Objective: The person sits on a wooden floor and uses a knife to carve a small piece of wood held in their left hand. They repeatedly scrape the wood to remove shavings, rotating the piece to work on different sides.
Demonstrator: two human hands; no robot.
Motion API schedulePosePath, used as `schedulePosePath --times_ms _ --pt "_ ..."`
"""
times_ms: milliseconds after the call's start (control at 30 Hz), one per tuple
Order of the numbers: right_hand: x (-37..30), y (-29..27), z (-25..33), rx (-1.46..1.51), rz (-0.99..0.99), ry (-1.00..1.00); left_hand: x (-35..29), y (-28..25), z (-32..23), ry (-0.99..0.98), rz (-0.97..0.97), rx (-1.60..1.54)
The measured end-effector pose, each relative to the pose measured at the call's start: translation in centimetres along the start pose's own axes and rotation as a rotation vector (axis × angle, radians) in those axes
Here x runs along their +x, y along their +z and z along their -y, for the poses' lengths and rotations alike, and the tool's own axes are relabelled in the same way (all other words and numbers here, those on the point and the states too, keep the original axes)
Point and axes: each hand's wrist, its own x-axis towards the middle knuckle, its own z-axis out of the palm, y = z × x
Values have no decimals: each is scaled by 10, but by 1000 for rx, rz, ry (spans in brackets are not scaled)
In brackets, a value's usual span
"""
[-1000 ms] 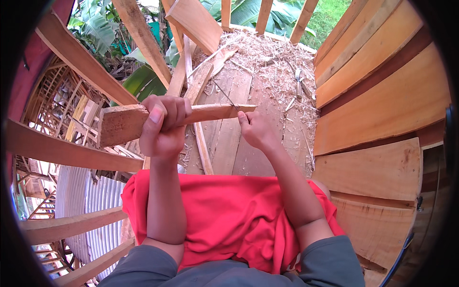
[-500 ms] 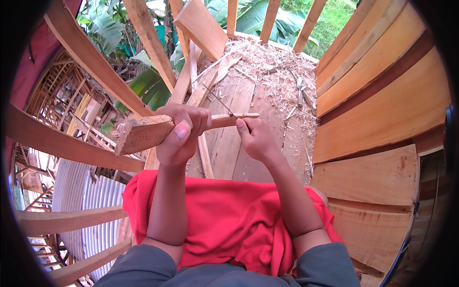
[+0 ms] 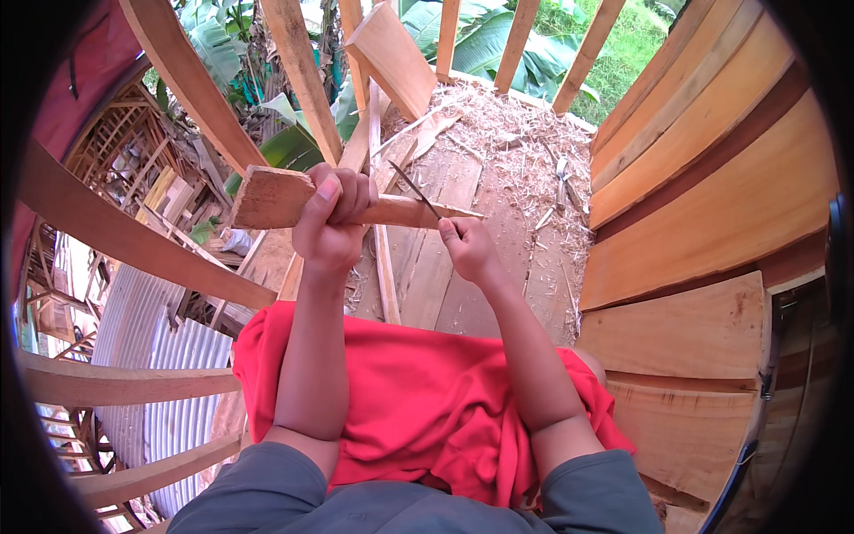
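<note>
A pale piece of wood has a broad blunt end at the left and tapers to a narrow tip at the right. My left hand is wrapped round it beside the broad end. In my closed right hand is a knife with a thin dark blade; my fingers hide its handle. The blade slants up and left across the narrow part of the wood, close to the tip. Red cloth lies over my lap, below both forearms.
Shavings litter the plank floor ahead. A thick board and several loose strips lie or lean at the far left. Wooden rails bound the left side, and a plank wall rises on the right. Banana leaves show outside.
My left hand has turned the wood, so its broad side faces up more and its narrow end slopes down to the right. The knife blade stands a little steeper across it.
</note>
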Motion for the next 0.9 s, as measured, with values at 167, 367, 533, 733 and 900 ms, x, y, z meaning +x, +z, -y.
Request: schedulePosePath --times_ms 167,367,533,733,900 --pt "-7 -22 16 -53 50 106 -3 0 2 -22 206 -5" --pt "-17 -13 -6 -7 -37 24 -5 8 4 -42 158 -25" --pt "-13 -26 15 -43 -101 20 -10 9 -2 -80 239 -1" --pt "-9 -29 7 -516 -91 177 -10 13 2 -126 230 7" --pt "-12 -31 16 -372 -46 239 -14 17 0 -117 261 59"
